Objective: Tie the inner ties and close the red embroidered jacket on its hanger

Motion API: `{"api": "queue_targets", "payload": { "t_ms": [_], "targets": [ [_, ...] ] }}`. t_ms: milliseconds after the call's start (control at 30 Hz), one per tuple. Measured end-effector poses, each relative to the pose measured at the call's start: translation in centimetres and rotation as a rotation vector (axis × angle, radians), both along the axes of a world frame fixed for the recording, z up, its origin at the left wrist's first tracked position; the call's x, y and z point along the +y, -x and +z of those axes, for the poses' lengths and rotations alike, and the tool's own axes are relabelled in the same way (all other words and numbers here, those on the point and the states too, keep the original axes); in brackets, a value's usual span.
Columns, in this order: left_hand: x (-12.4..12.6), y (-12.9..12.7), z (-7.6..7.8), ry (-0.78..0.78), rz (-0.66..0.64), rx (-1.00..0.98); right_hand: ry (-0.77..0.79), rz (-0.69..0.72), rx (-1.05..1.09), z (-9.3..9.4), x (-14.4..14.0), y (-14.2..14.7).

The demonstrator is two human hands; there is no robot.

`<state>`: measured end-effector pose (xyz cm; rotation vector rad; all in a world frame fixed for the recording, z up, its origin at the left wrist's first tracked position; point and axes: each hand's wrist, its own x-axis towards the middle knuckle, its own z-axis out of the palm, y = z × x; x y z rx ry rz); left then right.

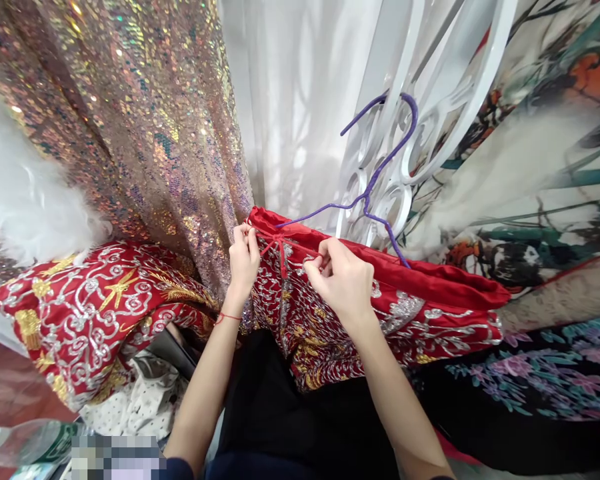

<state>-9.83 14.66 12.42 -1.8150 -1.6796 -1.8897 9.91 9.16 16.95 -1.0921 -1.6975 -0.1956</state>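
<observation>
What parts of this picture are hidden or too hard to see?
Head view:
- Fingertips of the left hand and right hand: curled into the red embroidered garment, so the grip on the red string is unclear.
- Purple hanger: its lower bar hides inside the garment.
- Blurred patch: unreadable.
- Plastic bottle: cut by the edge.

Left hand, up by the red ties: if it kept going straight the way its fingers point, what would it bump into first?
Probably the red embroidered garment itself: the left hand already pinches its top edge. Beyond that hangs the white curtain, though depth is hard to judge.
</observation>
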Motion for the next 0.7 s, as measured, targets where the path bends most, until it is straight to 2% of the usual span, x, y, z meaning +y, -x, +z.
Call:
{"api": "queue_targets", "payload": {
  "t_ms": [100, 167, 267, 400, 500, 600, 700],
  "targets": [
    [-0.5, -0.6, 0.2, -0.037, -0.098, -0.179, 0.172, 0.258, 0.256, 0.7, -0.4, 0.6],
    [-1.0, -0.9, 0.8, -0.064, -0.087, -0.248, 0.364, 0.48, 0.424, 0.9, -0.7, 0.8],
    [-1.5, -0.9, 2.0, -0.107, 0.017, -0.197, 0.63, 0.796, 0.565, 0.9, -0.9, 1.1],
    [-0.7, -0.2, 2.7, -0.182, 0.184, -0.066, 0.834, 1.022, 0.642, 0.6, -1.1, 1.1],
    [0.7, 0.4, 2.5, -0.259, 0.25, 0.047, 0.877, 1.052, 0.621, 0.7, -1.3, 1.0],
    [2.1, 1.1, 2.3, -0.325, 0.299, 0.155, 0.771, 0.934, 0.603, 1.0, -1.2, 0.5],
    [3.0, 2.0, 1.9, -0.36, 0.266, 0.227, 0.724, 0.858, 0.66, 1.2, -0.8, -0.1]
  ]
}}
